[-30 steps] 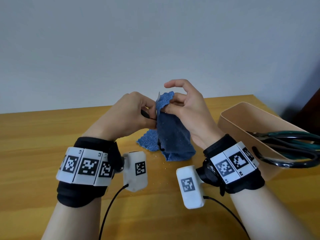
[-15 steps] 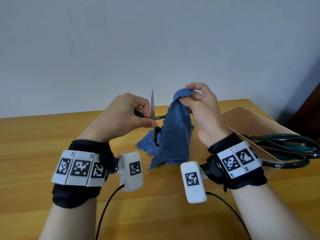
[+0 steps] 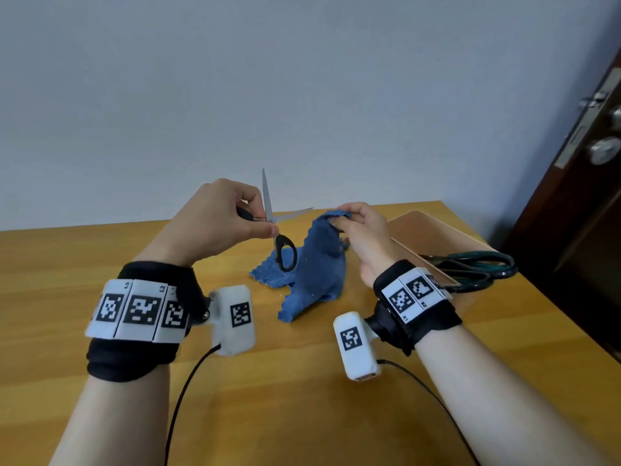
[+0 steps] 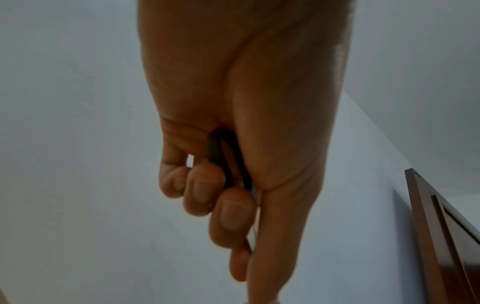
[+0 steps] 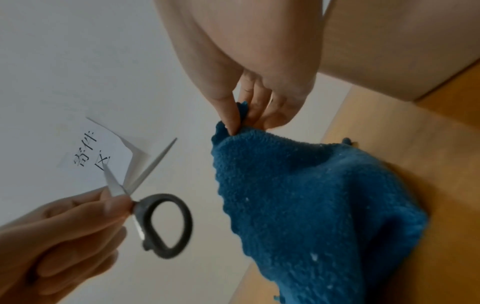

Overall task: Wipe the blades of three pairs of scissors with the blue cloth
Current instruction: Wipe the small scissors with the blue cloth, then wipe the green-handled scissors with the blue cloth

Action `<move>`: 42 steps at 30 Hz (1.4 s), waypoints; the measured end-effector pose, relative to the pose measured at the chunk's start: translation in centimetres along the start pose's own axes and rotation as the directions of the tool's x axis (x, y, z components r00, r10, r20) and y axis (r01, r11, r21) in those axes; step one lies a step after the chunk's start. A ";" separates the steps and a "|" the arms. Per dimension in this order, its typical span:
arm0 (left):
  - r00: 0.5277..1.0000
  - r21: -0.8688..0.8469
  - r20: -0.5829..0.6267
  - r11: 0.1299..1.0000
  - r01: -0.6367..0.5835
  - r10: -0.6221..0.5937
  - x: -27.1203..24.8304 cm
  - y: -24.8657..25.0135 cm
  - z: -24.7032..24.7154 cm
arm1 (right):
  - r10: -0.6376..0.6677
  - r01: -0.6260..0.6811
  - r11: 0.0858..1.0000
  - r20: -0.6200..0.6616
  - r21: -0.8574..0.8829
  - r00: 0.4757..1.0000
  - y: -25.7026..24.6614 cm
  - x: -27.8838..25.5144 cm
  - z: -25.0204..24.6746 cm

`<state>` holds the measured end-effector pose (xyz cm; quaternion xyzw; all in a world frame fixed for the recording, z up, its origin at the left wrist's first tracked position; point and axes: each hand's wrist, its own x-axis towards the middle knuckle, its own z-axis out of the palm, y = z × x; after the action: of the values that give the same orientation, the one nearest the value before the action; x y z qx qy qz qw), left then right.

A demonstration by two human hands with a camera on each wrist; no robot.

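My left hand (image 3: 215, 223) grips the black-handled scissors (image 3: 280, 230) above the bench (image 3: 67, 264), their blades spread open, one pointing straight up and the other slanting toward my right. My right hand (image 3: 361, 230) pinches the top edge of the blue cloth (image 3: 319, 270), lifted just beside the scissors without touching them, its lower part resting on the bench. Two dark green pairs of scissors (image 3: 477, 267) lie in the beige box (image 3: 433, 230) at my right.

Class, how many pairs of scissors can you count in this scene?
3, possibly: black-handled scissors held in the left hand; apparently two dark green-handled scissors in the beige box, partly overlapping, so uncertain.
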<state>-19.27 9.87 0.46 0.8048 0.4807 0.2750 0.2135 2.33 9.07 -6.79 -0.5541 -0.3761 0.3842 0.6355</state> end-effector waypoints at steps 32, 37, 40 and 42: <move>0.989 -0.862 0.007 0.501 0.081 -0.147 -4.7 1.6 4.2 | -0.019 0.111 0.969 0.380 -0.221 0.925 -5.2 -8.9 -0.1; 0.988 -0.828 0.011 0.552 0.097 -0.157 -5.1 1.1 4.4 | -0.077 0.148 0.973 0.360 -0.175 0.930 -5.0 -8.7 -0.5; 0.984 -0.799 0.006 0.590 0.112 -0.178 -5.1 0.5 4.4 | -0.073 0.151 0.970 0.361 -0.190 0.930 -4.9 -8.7 -0.8; 0.985 -0.808 0.020 0.577 0.119 -0.174 -5.0 0.5 4.5 | -0.064 0.141 0.972 0.368 -0.187 0.928 -4.7 -8.8 -0.8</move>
<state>-18.01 4.82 -3.81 0.5694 0.3749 0.4686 0.5617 -0.36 0.31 -2.64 -0.5180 -0.5529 0.4032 0.5132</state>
